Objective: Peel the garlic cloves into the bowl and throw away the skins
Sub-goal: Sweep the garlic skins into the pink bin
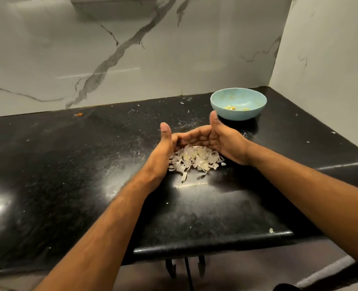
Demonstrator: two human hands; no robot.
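Papery garlic skins [195, 159] lie heaped on the black counter [69, 164] between the cupped left hand [163, 152] and right hand [222, 141], the blue bowl [238, 103] just beyond.

We see a desk [69, 164] of polished black stone, speckled and glossy enough to throw back bright glare, dusted with pale flecks. The garlic skins [195, 159] look papery, thin and dry, off-white. The bowl [238, 103] seems matt, smooth pale-blue plastic. Behind, the wall [132, 49] shows smooth, softly shiny grey-veined white marble slabs.
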